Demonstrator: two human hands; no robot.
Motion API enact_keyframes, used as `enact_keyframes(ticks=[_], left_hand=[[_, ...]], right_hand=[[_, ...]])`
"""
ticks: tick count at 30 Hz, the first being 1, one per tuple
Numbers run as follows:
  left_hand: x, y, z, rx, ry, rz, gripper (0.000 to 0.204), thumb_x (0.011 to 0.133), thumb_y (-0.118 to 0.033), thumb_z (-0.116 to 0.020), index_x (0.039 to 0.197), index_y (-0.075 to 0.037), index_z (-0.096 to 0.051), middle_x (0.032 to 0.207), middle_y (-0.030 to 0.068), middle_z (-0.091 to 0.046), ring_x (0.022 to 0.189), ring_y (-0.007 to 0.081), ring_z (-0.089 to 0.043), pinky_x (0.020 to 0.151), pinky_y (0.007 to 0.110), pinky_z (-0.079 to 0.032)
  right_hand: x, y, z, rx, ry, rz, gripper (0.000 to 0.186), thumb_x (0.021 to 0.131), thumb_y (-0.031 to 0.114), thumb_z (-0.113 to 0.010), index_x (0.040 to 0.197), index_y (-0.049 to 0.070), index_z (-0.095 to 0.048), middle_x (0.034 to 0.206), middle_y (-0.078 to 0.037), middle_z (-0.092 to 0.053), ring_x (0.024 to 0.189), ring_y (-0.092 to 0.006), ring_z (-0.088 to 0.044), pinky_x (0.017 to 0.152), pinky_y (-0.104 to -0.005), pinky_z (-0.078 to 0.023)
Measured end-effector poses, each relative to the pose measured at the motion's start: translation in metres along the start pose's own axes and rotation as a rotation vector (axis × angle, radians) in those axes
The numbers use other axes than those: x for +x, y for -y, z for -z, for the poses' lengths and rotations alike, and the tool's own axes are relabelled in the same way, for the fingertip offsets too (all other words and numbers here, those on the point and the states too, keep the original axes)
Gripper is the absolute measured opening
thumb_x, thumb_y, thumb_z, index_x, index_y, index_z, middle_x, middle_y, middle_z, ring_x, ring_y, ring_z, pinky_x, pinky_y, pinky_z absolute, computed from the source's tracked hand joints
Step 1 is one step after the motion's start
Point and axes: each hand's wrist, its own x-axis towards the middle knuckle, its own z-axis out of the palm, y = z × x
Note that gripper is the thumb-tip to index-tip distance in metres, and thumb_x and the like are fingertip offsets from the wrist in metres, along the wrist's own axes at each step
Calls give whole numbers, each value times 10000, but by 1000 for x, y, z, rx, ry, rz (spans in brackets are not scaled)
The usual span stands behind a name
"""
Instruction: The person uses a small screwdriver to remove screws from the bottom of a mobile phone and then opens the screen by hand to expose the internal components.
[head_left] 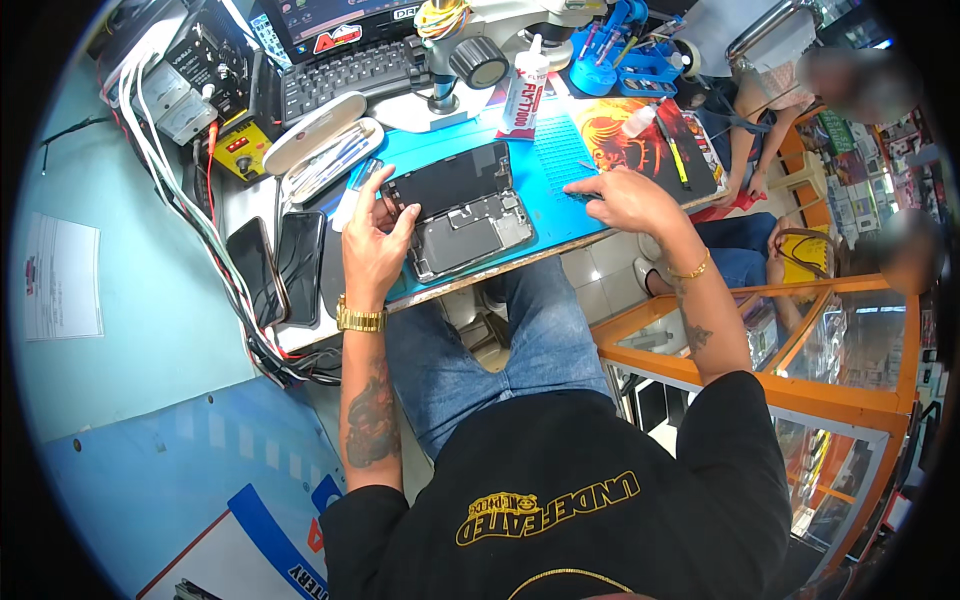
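An opened smartphone lies on the blue work mat (560,225), its inner parts bare in the metal body (475,240). Along the body's far side is the dark screen panel (455,182). My left hand (372,240) is at the panel's left end, its thumb and fingers closed around the corner. My right hand (632,205) rests on the mat to the right of the phone. Its index finger reaches toward a small dark thing by the fingertips, too small to make out; the other fingers are curled.
An open glasses case (325,150) with tools, two dark phones (300,265) and cables lie left. Behind are a keyboard (350,80), a microscope base (445,110) and a glue tube (525,90). A yellow cutter (675,155) and blue tool holder (595,70) are right. Other people sit beyond.
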Motion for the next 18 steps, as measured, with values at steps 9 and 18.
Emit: enact_keyframes(ticks=[9,18], left_hand=[[1,3,-1,-8,6,30,555,936,-13,-752,1451,-41,-548,817,-10,-676,736,33,-604,671,212,-501],[0,9,1,-36,-9,7,569,932,-5,-752,1459,-50,-544,852,-3,-692,766,37,-617,684,214,-512]], right_hand=[[4,-4,31,77,108,-70,444,860,171,-623,1277,53,-719,1051,-216,-742,907,-338,-720,857,-427,-553],[7,62,67,189,-142,4,304,832,207,-825,1029,-6,-734,741,-117,-660,693,-224,-645,658,-356,-488]])
